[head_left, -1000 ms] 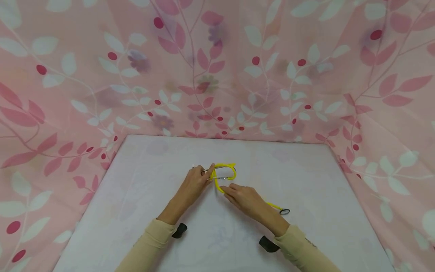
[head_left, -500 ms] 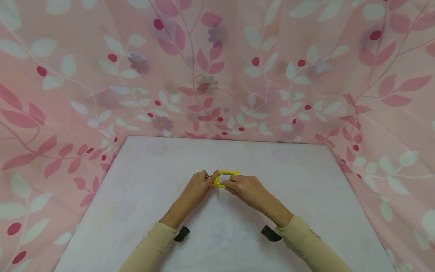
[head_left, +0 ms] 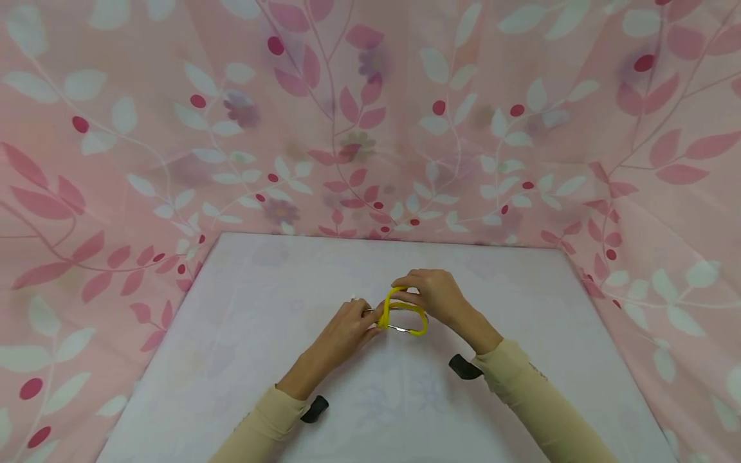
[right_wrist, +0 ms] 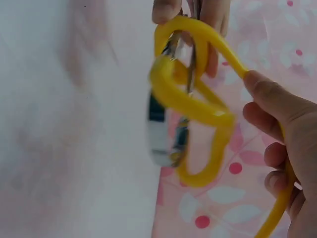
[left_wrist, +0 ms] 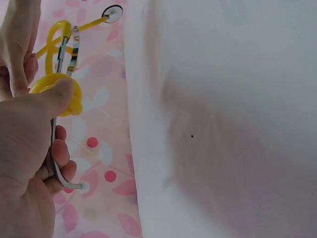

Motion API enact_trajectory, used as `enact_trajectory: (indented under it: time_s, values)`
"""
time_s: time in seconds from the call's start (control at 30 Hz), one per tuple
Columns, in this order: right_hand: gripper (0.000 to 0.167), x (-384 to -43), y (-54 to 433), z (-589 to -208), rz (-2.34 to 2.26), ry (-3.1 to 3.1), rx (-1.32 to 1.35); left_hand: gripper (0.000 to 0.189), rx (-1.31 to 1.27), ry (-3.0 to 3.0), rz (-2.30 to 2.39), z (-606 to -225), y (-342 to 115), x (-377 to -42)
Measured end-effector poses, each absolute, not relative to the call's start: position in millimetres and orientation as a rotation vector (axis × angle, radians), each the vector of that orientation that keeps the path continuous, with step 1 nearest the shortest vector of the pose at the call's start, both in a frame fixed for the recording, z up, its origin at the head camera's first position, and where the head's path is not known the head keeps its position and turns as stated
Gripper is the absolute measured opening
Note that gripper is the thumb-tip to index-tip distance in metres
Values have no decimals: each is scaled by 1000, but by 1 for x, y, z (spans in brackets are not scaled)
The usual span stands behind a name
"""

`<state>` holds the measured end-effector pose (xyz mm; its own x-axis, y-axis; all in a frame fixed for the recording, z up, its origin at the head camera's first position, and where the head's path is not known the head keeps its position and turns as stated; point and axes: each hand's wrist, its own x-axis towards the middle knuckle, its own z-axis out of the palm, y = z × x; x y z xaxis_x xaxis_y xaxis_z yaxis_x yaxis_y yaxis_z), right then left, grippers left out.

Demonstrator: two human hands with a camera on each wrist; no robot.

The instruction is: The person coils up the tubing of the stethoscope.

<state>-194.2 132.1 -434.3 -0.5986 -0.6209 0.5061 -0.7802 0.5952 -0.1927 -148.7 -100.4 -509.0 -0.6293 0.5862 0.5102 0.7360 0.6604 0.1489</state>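
A stethoscope with yellow tubing [head_left: 386,312] and metal ear tubes is held above the table between both hands. My left hand [head_left: 341,331] grips the ear tubes, its thumb pressing on the yellow coil wound round them. An ear tip [left_wrist: 84,187] sticks out below those fingers in the left wrist view. My right hand [head_left: 437,296] pinches a length of tubing above and right of the folded loop. In the right wrist view, the tube [right_wrist: 223,47] runs from the coil through the right hand's fingers. The chest piece [left_wrist: 112,14] hangs at the tube's end, seen in the left wrist view.
The white-covered table [head_left: 278,270] lies under both hands. Pink leaf-patterned cloth [head_left: 359,128] rises behind it and at both sides. A dark strap piece [head_left: 465,367] sits at the right wrist, and another dark piece [head_left: 315,409] at the left.
My right hand has gone from below the loop to above it, bringing the tubing up and over beside the left fingers. The left hand has shifted slightly right and down, keeping its hold.
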Motion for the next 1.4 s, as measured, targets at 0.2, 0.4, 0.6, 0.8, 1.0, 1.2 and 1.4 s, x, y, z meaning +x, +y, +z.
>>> enact_trajectory:
  time_s: [0.2,0.4,0.6,0.8,1.0,1.2,1.4]
  values:
    - [28,-208,143,-447,745,-2450,1083,71,-1034,-2465,-518,-501,-100,-146]
    - [25,-217,151,-463,1004,-2460,1106,68,-1066,-2489,-534,-497,-102,-145]
    - [20,-219,155,-477,1391,-2370,1161,72,-1107,-2441,-563,-497,-101,-143]
    - [19,-205,152,-477,1685,-2468,1066,72,-1098,-2432,-584,-493,-101,-142]
    - [23,-200,148,-497,1873,-2423,1093,74,-1057,-2390,-581,-489,-101,-147]
    - [25,-194,139,-515,1870,-2519,839,71,-1031,-2374,-596,-488,-101,-153]
    - [33,-175,132,-524,1665,-2607,775,69,-969,-2398,-589,-488,-103,-158]
